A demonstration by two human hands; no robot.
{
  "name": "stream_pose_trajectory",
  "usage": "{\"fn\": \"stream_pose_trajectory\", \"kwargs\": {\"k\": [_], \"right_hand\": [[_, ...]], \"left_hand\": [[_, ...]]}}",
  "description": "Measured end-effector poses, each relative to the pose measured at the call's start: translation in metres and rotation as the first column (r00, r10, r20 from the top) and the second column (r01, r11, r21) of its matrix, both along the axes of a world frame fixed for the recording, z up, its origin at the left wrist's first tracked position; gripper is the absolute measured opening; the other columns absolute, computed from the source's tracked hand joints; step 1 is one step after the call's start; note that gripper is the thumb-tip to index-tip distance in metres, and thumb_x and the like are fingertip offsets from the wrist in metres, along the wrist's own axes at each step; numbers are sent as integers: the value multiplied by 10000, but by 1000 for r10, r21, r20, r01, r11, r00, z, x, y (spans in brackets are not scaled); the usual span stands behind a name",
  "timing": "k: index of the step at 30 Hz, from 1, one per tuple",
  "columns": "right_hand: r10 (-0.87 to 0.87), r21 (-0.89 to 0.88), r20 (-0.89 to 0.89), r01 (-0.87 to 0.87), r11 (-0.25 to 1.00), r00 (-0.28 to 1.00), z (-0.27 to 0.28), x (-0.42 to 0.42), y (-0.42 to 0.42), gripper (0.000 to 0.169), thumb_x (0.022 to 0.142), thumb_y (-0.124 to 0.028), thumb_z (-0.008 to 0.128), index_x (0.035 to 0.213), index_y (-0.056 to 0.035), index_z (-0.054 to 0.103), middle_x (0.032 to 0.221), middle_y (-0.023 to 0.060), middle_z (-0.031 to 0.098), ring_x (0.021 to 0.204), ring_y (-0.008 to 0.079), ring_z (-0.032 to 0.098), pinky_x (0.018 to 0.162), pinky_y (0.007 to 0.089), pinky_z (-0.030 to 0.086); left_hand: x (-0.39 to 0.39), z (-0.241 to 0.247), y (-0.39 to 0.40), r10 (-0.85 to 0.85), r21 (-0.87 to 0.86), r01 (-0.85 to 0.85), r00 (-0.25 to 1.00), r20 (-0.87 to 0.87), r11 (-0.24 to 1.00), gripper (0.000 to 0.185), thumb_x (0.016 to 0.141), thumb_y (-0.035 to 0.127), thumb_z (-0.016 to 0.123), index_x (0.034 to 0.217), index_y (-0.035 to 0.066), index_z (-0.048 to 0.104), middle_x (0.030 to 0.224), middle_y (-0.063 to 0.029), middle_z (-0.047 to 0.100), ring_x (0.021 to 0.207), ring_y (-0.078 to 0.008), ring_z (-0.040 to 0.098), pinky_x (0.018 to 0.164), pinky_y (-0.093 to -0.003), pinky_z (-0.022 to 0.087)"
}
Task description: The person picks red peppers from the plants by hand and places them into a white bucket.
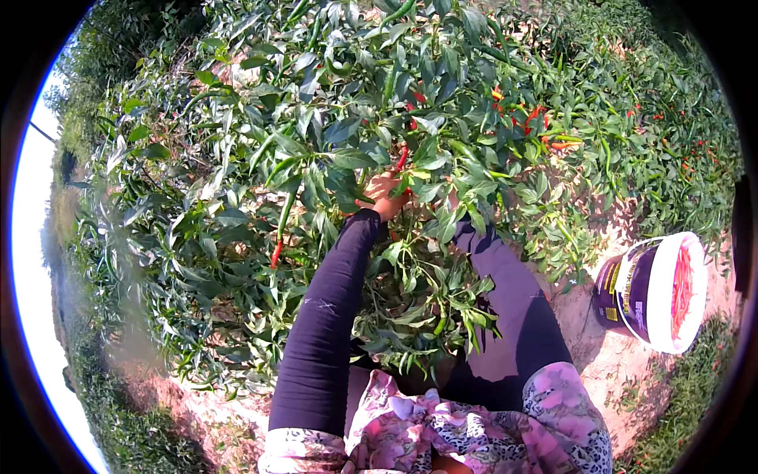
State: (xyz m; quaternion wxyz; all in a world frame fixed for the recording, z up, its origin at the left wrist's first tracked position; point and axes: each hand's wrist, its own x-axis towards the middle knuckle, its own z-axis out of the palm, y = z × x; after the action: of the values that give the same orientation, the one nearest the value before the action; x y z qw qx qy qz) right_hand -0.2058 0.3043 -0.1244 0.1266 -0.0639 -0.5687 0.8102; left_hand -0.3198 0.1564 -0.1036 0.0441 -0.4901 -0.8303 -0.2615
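Both arms, in dark sleeves, reach into a leafy chili pepper plant (349, 130). My left hand (385, 195) is among the leaves, just below an upright red chili (402, 159); whether its fingers grip that chili is unclear. Leaves cover nearly all of my right hand (453, 201), so its fingers and anything in them are hidden. Left of my left forearm hangs a long chili (284, 222), green above with a red tip. More red chilies (536, 117) show among the leaves to the upper right.
A dark bucket with a white rim (660, 293), holding many red chilies (682, 290), stands on bare soil (583, 317) at the right. Dense rows of chili plants (657, 124) spread ahead and to the right. Low green growth (687, 391) borders the soil at the lower right.
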Motion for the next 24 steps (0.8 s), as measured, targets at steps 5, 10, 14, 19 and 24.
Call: {"fn": "stream_pose_trajectory", "kwargs": {"k": [5, 10, 14, 19, 24], "right_hand": [[-22, -78, 12, 23, 997, 1000, -9, -4, 10, 253, 774, -38, 505, 1022, -38, 459, 864, 83, 561, 721, 167, 555, 586, 292, 476], [14, -125, 14, -12, 992, 1000, -17, -20, 0, 271, 776, -59, 526, 1035, -43, 448, 863, 92, 560, 700, 175, 557, 573, 300, 483], [43, -160, 16, -40, 986, 999, -23, -33, -13, 288, 777, -76, 543, 1044, -48, 439, 862, 98, 560, 682, 181, 560, 562, 307, 489], [33, -201, 36, -25, 979, 999, -27, -42, -21, 312, 779, -98, 564, 1056, -53, 428, 860, 107, 559, 661, 189, 562, 549, 315, 496], [-89, -251, 9, 89, 964, 996, -22, -49, -3, 339, 781, -119, 586, 1069, -59, 417, 859, 115, 558, 640, 197, 565, 535, 323, 503]], "left_hand": [[-5, -41, 10, -41, 104, 60, 984, -173, 993, 298, 656, 261, 633, 903, 101, 585, 807, -96, 591, 767, -270, 565, 653, -366, 453], [4, -29, 1, 171, -50, -166, 975, 140, 985, 232, 710, 253, 580, 891, 109, 597, 860, -97, 595, 799, -270, 562, 686, -349, 457], [0, -28, -7, 130, 58, -148, 961, 245, 987, 228, 748, 243, 534, 908, 89, 586, 887, -134, 585, 839, -294, 548, 691, -398, 430], [12, 1, -9, 213, -172, -202, 976, 50, 964, 196, 701, 239, 542, 827, 118, 632, 813, -83, 606, 739, -236, 574, 619, -345, 453], [-11, -20, 0, -23, 13, 19, 860, 510, 1000, 495, 740, 221, 553, 1191, 61, 425, 1182, -102, 484, 1012, -236, 499, 838, -330, 402]]}}
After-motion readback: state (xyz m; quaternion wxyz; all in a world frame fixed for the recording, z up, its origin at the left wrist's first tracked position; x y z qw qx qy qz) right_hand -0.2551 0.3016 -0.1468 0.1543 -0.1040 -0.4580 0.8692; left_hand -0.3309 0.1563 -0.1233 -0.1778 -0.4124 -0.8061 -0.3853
